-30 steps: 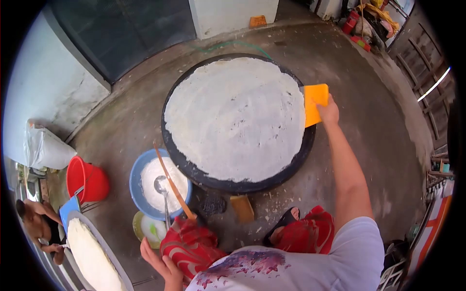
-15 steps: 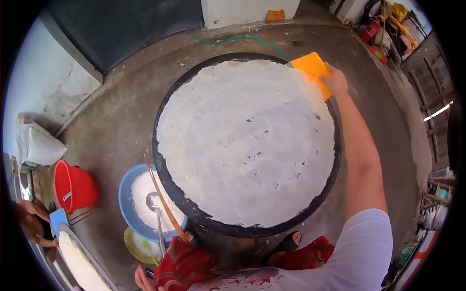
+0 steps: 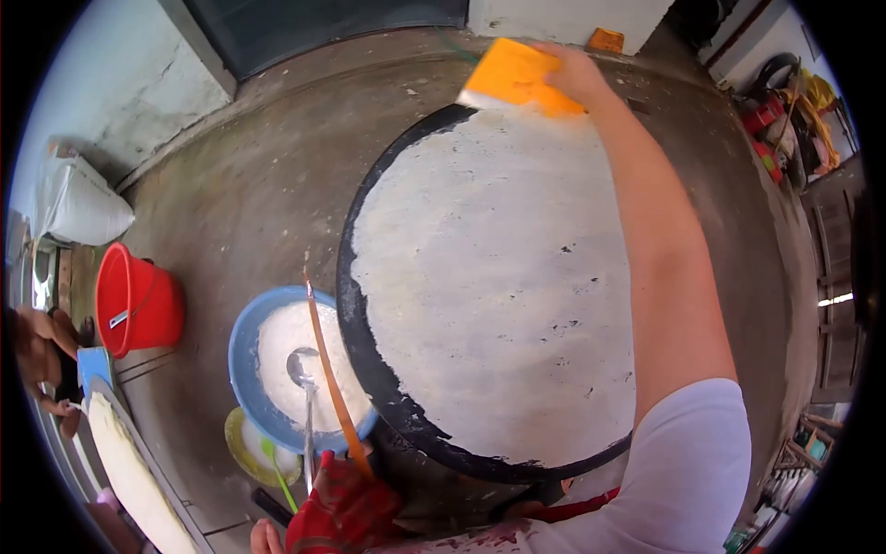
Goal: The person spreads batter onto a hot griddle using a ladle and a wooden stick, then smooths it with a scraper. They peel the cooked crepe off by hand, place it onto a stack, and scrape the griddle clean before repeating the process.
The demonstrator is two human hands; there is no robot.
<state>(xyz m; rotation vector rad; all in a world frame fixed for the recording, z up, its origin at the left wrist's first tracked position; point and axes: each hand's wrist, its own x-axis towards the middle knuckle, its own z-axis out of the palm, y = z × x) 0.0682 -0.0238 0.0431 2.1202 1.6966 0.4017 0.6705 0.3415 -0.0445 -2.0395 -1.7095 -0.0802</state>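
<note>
My right hand (image 3: 574, 76) is closed on an orange scraper (image 3: 513, 74). The scraper's pale edge lies against the far rim of a large round black griddle (image 3: 349, 286). A thin, whitish sheet of batter (image 3: 489, 286) covers most of the griddle, with small dark gaps. My left hand (image 3: 266, 537) shows only its fingertips at the bottom edge, stretched upward beside a red cloth (image 3: 337, 508); nothing shows in them. Just left of the griddle is a blue basin (image 3: 242, 355) of white batter, with a metal ladle (image 3: 303, 367) in it and a thin wooden stick (image 3: 330, 379) across it.
A yellow-green bowl (image 3: 236, 450) with a green-handled utensil (image 3: 280, 475) sits by the basin. Farther left are a red bucket (image 3: 138, 305) and a white sack (image 3: 88, 198). At lower left, a person's hand (image 3: 60, 406) is near a pale round sheet (image 3: 129, 471).
My right hand has swept the scraper leftward along the griddle's far rim. The camera view has shifted, so the griddle sits farther right and lower. Less of my left hand shows.
</note>
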